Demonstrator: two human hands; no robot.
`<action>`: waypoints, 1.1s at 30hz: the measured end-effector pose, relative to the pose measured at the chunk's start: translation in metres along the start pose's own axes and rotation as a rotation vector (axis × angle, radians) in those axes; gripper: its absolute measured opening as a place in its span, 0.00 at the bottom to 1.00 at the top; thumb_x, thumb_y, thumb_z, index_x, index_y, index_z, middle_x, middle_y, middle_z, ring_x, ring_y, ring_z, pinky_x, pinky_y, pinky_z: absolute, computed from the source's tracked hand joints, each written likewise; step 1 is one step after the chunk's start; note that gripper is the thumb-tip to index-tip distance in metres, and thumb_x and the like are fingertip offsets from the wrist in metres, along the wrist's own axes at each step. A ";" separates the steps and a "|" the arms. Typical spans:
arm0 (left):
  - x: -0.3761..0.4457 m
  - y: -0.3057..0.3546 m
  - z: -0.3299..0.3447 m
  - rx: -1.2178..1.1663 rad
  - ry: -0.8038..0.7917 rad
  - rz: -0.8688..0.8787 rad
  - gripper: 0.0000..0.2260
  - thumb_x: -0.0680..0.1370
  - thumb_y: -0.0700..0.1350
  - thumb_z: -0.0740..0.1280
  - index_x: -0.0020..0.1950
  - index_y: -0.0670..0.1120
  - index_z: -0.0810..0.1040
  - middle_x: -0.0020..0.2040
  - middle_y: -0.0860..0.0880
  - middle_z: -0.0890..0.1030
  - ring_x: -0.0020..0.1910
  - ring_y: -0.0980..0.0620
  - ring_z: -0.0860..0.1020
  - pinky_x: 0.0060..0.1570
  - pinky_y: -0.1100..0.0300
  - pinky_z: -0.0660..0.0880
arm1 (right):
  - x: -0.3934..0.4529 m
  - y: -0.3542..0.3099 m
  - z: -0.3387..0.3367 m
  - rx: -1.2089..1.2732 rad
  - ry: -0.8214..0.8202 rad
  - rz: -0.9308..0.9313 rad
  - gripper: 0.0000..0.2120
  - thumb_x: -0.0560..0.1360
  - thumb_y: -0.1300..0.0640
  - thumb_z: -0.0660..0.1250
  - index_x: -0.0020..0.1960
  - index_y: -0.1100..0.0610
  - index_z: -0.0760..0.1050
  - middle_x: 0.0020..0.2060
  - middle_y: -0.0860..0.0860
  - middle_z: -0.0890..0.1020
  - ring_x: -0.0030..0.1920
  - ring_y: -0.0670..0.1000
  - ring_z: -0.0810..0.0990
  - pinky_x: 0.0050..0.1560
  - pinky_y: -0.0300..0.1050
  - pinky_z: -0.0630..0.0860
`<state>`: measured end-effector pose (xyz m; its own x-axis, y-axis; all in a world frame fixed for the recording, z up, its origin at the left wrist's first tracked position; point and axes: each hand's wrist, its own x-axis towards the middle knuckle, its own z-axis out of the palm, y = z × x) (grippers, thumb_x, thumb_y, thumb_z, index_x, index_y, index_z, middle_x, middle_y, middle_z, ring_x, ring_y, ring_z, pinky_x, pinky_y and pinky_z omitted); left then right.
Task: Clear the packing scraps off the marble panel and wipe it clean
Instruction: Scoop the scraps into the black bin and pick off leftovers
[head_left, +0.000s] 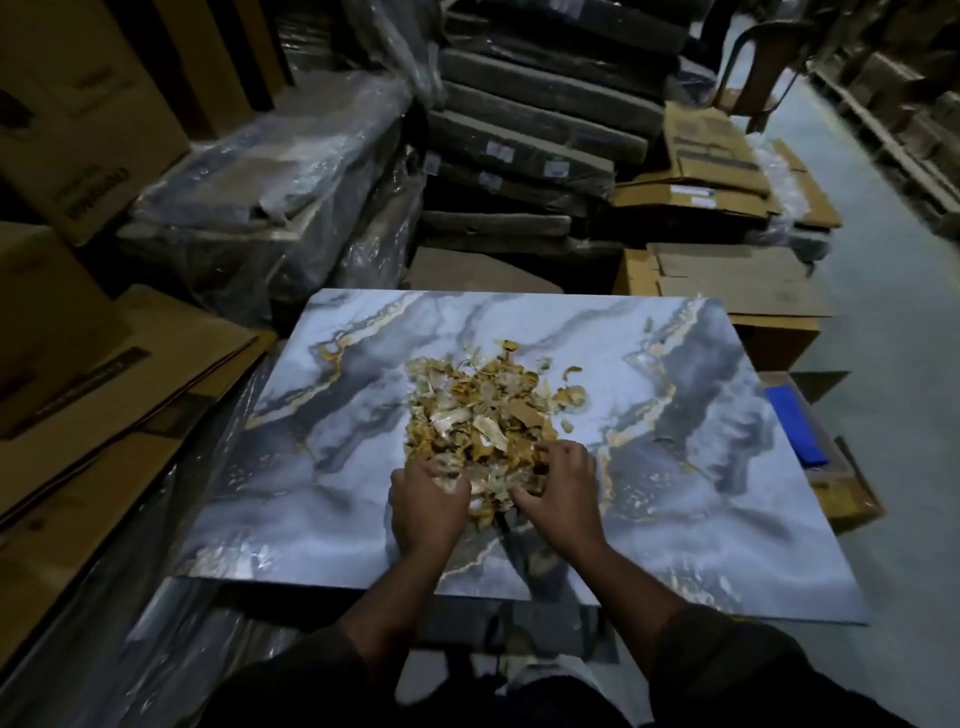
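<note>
Both hands dig into the scraps (483, 415): left hand (426, 501) curled, grip closed on a clump, fingertips buried; right hand (558, 491) clawed over the pile's near edge, whether it pinches anything is hard to tell. Torn cardboard and crinkly film, heaped mid-panel (311, 415), glossy grey-white marble veined gold. Blue cloth (795, 426) right, blurred.

Dim storeroom: stacked cardboard boxes (78, 104), grey floor (883, 322).

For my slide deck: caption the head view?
Both hands gather a scrap pile on the marble panel.
</note>
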<state>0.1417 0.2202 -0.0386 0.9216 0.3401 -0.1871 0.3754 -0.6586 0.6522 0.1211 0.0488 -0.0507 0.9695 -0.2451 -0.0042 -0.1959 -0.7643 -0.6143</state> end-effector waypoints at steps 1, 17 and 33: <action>0.005 -0.005 0.002 0.082 -0.026 -0.009 0.23 0.70 0.62 0.75 0.55 0.49 0.75 0.58 0.45 0.74 0.57 0.42 0.77 0.55 0.48 0.78 | 0.006 0.004 0.003 -0.052 -0.016 -0.003 0.33 0.70 0.42 0.75 0.70 0.49 0.69 0.66 0.53 0.68 0.71 0.56 0.63 0.69 0.55 0.66; 0.028 -0.023 0.033 0.192 -0.339 0.393 0.28 0.67 0.51 0.80 0.60 0.54 0.68 0.59 0.54 0.64 0.54 0.51 0.76 0.47 0.62 0.71 | 0.028 0.033 0.045 -0.206 -0.143 -0.116 0.36 0.64 0.41 0.72 0.71 0.42 0.70 0.74 0.53 0.65 0.75 0.58 0.61 0.70 0.61 0.61; 0.023 0.034 0.033 -0.217 -0.412 0.308 0.14 0.77 0.36 0.65 0.61 0.46 0.75 0.59 0.49 0.68 0.57 0.59 0.72 0.53 0.75 0.68 | 0.043 -0.019 0.024 0.743 -0.050 0.237 0.15 0.76 0.66 0.60 0.52 0.47 0.75 0.56 0.51 0.74 0.58 0.48 0.75 0.56 0.45 0.74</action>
<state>0.1785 0.1837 -0.0447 0.9642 -0.1657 -0.2071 0.0936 -0.5180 0.8502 0.1699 0.0670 -0.0580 0.9229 -0.3115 -0.2264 -0.2660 -0.0906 -0.9597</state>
